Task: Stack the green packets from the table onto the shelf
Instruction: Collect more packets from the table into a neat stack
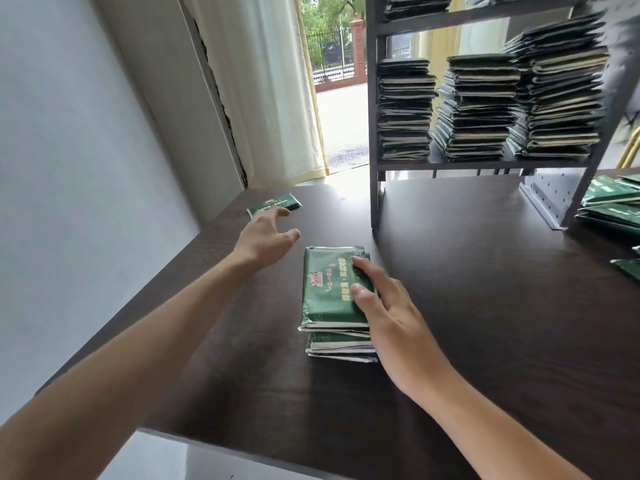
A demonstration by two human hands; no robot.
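Note:
A small stack of green packets lies on the dark wooden table in front of me. My right hand rests on the stack's right side, thumb and fingers on the top packet. My left hand hovers open over the table, fingers spread, just short of a single green packet near the table's far left corner. The grey shelf stands at the back right and holds three tall stacks of green packets.
More loose green packets lie at the table's right edge, beside the shelf's perforated foot. A white wall is close on the left. Behind the table a curtain hangs beside an open doorway. The shelf's upper tier also carries packets.

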